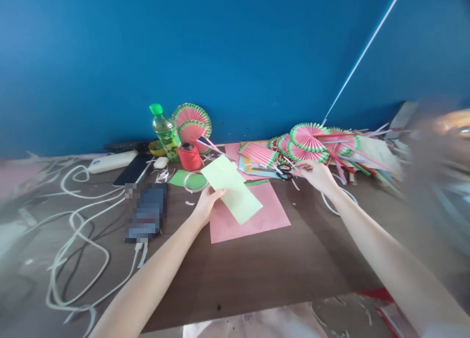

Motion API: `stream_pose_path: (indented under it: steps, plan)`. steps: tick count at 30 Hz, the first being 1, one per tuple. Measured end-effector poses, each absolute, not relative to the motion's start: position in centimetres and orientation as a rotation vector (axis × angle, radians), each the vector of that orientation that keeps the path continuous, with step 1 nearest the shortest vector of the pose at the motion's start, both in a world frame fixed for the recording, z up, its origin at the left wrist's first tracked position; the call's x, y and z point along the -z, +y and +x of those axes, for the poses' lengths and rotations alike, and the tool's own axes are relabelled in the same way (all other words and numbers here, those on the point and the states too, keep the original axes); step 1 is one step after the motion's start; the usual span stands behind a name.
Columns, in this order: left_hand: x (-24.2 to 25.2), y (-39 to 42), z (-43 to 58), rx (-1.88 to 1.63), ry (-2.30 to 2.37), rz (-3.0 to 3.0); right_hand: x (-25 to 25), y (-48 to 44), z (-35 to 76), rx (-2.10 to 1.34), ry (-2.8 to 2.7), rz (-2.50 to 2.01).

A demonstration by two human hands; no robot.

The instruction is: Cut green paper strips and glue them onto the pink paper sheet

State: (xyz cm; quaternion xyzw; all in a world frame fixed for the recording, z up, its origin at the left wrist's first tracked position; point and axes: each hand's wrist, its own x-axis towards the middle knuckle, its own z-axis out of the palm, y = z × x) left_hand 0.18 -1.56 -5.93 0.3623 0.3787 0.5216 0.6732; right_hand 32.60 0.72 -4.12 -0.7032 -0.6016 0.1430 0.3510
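My left hand (207,203) is closed on the edge of a pale green sheet of paper (232,189), holding it just above a pink sheet (257,215) that lies flat on the brown table (257,274). My right hand (316,175) reaches to the back of the table and rests at the black-handled scissors (284,171). Its fingers curl down near the handles; whether they grip them is unclear. Pleated pink and green paper fans (307,141) are piled just behind the scissors.
A green-capped bottle (165,131), a red roll (190,156), two upright fans (191,121) and a clear tape ring (195,181) stand at the back. A phone (146,211), white cables (79,220) and a white power strip (112,161) lie left. Blue wall behind.
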Motion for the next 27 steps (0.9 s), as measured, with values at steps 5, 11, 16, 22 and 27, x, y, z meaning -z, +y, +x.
stream_pose_path:
  steps: [5, 11, 16, 22, 27]
  plan:
    - [4.9, -1.2, -0.6, -1.000, 0.752, 0.619, 4.9, 0.9, 32.3, -0.297, -1.771, -1.784]
    - [4.0, -1.1, -1.1, -0.872, 0.625, 0.478, 5.1, 2.5, 30.9, 0.069, -2.210, -1.804]
    - [4.1, -0.8, -1.5, -0.826, 0.566, 0.428, 3.6, 2.7, 30.5, 0.328, -2.356, -1.889]
    - [4.3, -0.3, -2.1, -0.699, 0.421, 0.485, 2.6, 2.8, 31.1, 0.189, -2.454, -1.894]
    - [3.7, -0.6, -2.1, -0.695, 0.376, 0.533, 3.0, 3.6, 30.8, 0.184, -2.431, -1.931]
